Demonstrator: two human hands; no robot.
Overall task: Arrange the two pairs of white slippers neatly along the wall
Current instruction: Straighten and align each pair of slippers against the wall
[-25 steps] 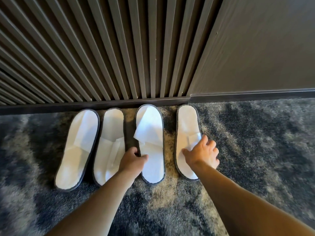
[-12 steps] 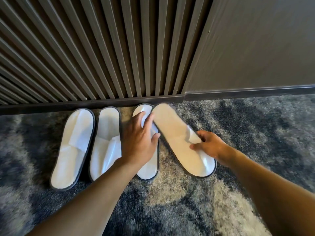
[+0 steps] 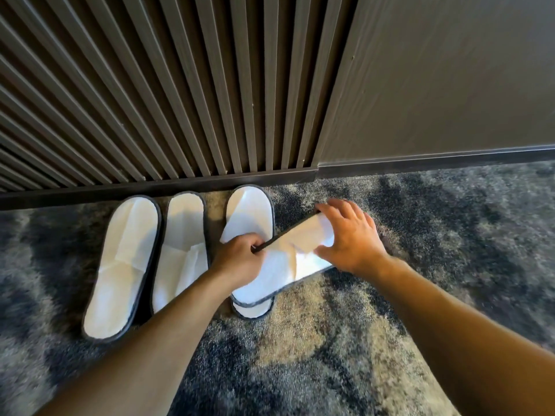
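Two bare forearms come up from the bottom of the frame over the mottled grey carpet [image 3: 345,340], one from the lower left, one from the lower right. Just past them, in the middle of the frame, both hands are on one white slipper. The left hand [image 3: 240,261] has its fingers curled round the dark edge of the held slipper [image 3: 288,265], pinching it at the rim. The right hand [image 3: 351,235] has its fingers spread and bent over the other end, thumb below and fingertips above, grasping the white upper. That slipper is tilted, slanting from lower left to upper right, and its near end lies over the slipper beneath.

The slipper underneath, the third slipper [image 3: 249,211], lies flat on the carpet, lengthwise toward the wall, its far end close to the skirting; its near end peeks out below the held one. Left of centre lie the other two, side by side and nearly touching: the second slipper [image 3: 180,250], partly crossed by the left forearm, and the first slipper [image 3: 123,268] farthest left, angled a little. Their far ends sit close to the dark skirting [image 3: 150,187]. Beyond that rises the slatted wall [image 3: 150,85] across the upper left, and a plain panel [image 3: 450,70] fills the upper right.
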